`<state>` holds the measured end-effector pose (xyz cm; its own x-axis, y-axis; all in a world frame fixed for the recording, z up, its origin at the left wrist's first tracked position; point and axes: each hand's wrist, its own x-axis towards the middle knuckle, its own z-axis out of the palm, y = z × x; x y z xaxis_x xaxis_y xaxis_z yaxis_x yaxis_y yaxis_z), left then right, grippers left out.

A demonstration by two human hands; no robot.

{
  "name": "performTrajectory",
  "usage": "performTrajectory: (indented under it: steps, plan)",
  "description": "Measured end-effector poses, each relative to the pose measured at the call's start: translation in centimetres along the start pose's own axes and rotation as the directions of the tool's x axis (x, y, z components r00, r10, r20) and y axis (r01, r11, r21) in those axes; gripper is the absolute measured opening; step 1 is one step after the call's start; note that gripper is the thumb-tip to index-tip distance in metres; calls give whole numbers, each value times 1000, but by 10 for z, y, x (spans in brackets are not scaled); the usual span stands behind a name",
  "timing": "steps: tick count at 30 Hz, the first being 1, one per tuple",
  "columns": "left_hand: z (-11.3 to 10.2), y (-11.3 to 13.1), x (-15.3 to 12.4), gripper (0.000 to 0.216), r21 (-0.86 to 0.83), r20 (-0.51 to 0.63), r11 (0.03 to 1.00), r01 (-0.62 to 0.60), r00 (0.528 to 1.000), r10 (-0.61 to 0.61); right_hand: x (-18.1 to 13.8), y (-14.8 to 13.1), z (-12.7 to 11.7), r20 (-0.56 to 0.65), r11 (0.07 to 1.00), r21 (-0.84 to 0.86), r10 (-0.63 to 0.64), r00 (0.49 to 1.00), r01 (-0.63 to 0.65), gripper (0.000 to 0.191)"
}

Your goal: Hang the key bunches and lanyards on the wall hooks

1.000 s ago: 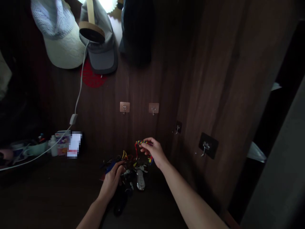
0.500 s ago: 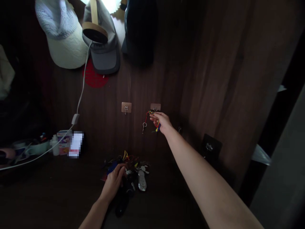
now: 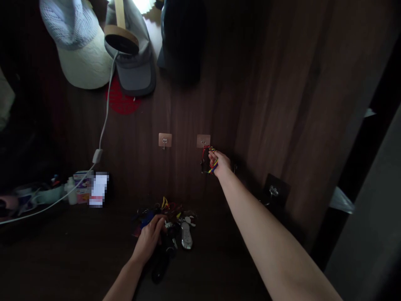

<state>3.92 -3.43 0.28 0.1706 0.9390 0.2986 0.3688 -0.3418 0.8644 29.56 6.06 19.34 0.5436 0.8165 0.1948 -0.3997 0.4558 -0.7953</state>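
Observation:
My right hand [image 3: 222,164] is raised to the dark wood wall, its fingers pinched on a braided red, yellow and blue key cord [image 3: 210,160]. The cord's loop hangs at the right tan adhesive hook [image 3: 203,141]; whether it rests on the hook I cannot tell. Down on the dark shelf, my left hand [image 3: 149,239] lies curled over a heap of keys and fobs [image 3: 175,223], including a silver remote fob [image 3: 186,236]. What its fingers grip is hidden.
A second tan hook [image 3: 164,140] is bare to the left. Two black hooks [image 3: 273,191] sit lower right. Caps [image 3: 78,46] and a dark garment hang above, a white cable [image 3: 105,117] trails down, and small bottles and boxes [image 3: 78,192] stand at left.
My right hand lifted the coloured cord from the key heap up to the right tan hook, then dropped slightly to its right. My left hand stayed on the heap.

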Motion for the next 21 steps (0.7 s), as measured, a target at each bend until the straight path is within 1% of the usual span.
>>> performTrajectory:
  steps: [3,9,15,21]
  plan:
    - [0,1,0,40,6,-15,1000,1,1000,0,0,14,-10,-23,1000,4,7,1000,-6,8]
    - [0,0,0,41,20,-11,1000,-6,1000,6,-6,46,-31,-28,999,-47,8,1000,-10,16]
    - [1,-5,2,42,24,-24,1000,7,1000,-7,-28,75,-49,15,996,-88,10,1000,-9,21]
    - [2,-6,3,42,30,-19,1000,0,1000,0,-49,97,-71,80,990,-143,0,997,12,33]
